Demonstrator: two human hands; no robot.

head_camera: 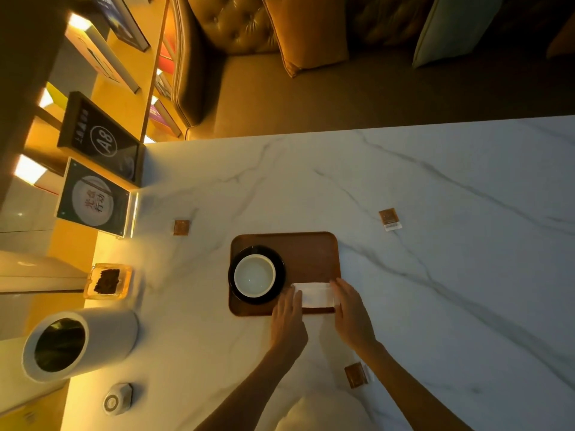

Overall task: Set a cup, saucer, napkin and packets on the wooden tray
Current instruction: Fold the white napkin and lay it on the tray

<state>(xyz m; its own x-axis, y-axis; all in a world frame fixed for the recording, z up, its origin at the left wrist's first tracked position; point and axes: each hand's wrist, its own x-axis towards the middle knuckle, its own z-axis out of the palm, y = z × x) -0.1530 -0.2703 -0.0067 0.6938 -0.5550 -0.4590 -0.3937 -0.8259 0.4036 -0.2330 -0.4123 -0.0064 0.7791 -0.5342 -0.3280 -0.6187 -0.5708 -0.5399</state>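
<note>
A brown wooden tray [308,250] lies on the white marble table. On its left part a black saucer [277,259] carries a white cup [254,275]. A folded white napkin [315,294] lies on the tray's near right part. My left hand [287,318] holds the napkin's left end and my right hand [350,312] holds its right end. Three small brown packets lie on the table off the tray: one far left [181,227], one far right [389,218], one near my right forearm [356,374].
A white cylindrical bin [77,343], a glass ashtray [107,281] and a small round device [117,399] stand at the table's left side. Table signs [93,197] stand at the far left corner. A sofa with cushions [311,32] lies beyond the table's far edge.
</note>
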